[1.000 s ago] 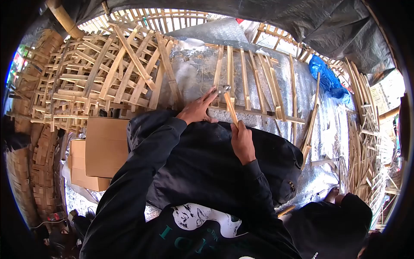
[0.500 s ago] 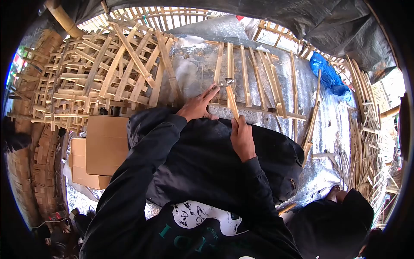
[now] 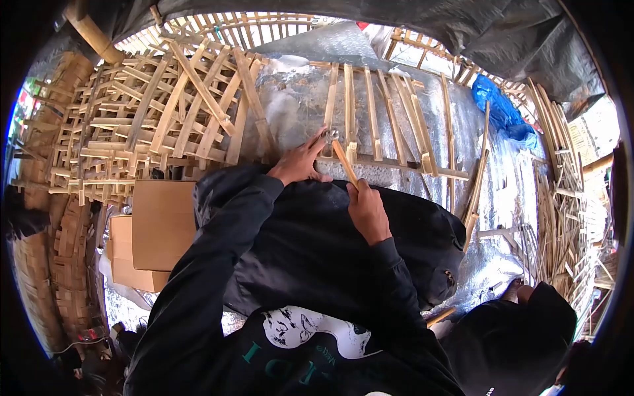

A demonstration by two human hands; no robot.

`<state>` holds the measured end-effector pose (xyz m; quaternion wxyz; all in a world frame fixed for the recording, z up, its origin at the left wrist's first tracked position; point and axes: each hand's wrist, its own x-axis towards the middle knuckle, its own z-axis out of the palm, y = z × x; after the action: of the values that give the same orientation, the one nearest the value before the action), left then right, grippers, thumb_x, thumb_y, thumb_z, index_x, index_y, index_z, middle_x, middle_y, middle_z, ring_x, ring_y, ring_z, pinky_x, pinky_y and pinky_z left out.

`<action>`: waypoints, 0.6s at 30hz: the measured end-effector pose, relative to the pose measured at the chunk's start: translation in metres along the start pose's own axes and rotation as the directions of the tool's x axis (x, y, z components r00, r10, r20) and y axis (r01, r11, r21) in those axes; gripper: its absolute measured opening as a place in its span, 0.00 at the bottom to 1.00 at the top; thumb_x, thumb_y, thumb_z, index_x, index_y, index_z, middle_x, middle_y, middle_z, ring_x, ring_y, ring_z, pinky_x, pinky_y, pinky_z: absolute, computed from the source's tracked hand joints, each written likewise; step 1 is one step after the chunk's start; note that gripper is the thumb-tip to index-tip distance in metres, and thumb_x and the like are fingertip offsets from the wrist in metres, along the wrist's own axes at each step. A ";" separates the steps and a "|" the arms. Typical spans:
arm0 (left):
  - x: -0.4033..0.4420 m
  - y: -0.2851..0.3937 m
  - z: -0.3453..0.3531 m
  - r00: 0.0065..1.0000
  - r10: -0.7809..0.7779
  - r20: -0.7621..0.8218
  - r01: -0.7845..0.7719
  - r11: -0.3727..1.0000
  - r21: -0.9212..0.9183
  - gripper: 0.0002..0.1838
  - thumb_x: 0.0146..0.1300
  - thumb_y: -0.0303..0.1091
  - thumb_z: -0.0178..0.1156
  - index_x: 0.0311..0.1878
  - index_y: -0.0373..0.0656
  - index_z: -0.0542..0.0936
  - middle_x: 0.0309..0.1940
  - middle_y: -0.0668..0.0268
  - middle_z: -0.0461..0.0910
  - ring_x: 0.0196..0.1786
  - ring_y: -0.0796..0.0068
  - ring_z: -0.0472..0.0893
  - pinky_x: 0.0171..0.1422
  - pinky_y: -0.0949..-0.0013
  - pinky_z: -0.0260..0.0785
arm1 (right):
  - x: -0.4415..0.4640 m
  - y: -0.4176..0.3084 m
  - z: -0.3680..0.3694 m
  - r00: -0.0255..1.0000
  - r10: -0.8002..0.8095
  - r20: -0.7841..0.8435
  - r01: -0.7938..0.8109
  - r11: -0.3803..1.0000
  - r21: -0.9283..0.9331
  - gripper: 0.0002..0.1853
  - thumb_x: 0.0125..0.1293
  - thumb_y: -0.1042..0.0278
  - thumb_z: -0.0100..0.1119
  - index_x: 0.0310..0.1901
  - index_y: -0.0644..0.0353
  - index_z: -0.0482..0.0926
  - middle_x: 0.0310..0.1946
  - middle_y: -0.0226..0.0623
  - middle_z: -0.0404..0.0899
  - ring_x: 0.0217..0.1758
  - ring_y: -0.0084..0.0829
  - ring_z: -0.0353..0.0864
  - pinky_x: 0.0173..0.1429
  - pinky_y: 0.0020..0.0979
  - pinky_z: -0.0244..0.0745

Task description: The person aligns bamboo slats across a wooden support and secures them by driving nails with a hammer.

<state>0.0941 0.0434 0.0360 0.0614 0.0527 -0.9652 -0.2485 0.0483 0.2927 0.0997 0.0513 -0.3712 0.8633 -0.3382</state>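
My right hand is wrapped round the wooden handle of a hammer, which slants up and left. The hammer's metal head is over the lower end of a bamboo slat, close to my left fingertips. My left hand holds the lower end of that slat, its fingers reaching up along it and its thumb lower down by the crosspiece. Whether a nail is between the fingers is too small to tell. Several more slats lie side by side across the crosspiece.
A pile of bamboo lattice panels lies to the left above cardboard boxes. Dark cloth covers my lap. A blue plastic bag and bundled bamboo strips are at right. Another person's dark-clothed knee is at lower right.
The hammer head has swung left and slightly down, from above the neighbouring slat to beside my left fingertips. My right hand has shifted slightly left; my left hand is almost still.
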 end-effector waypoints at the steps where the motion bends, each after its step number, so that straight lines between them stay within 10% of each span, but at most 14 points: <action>1: 0.001 0.000 -0.001 1.000 -0.008 0.010 0.009 1.000 -0.005 0.65 0.46 0.75 0.73 0.80 0.46 0.59 0.86 0.68 0.47 0.71 0.44 0.75 0.67 0.43 0.75 | 0.001 -0.001 -0.002 1.000 -0.001 -0.003 0.001 1.000 0.000 0.14 0.79 0.64 0.55 0.40 0.68 0.70 0.24 0.64 0.78 0.31 0.67 0.78 0.33 0.62 0.70; 18: 0.001 -0.003 0.005 0.999 0.044 -0.026 -0.045 0.999 -0.022 0.68 0.46 0.76 0.72 0.84 0.51 0.53 0.86 0.66 0.45 0.74 0.43 0.71 0.70 0.42 0.72 | 0.008 -0.010 -0.013 0.984 -0.058 -0.166 0.062 0.998 0.020 0.14 0.79 0.62 0.55 0.39 0.65 0.72 0.26 0.61 0.78 0.32 0.65 0.77 0.38 0.61 0.70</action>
<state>0.0929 0.0432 0.0298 0.0800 0.0337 -0.9625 -0.2571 0.0440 0.2897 0.1172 -0.0260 -0.3669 0.8486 -0.3802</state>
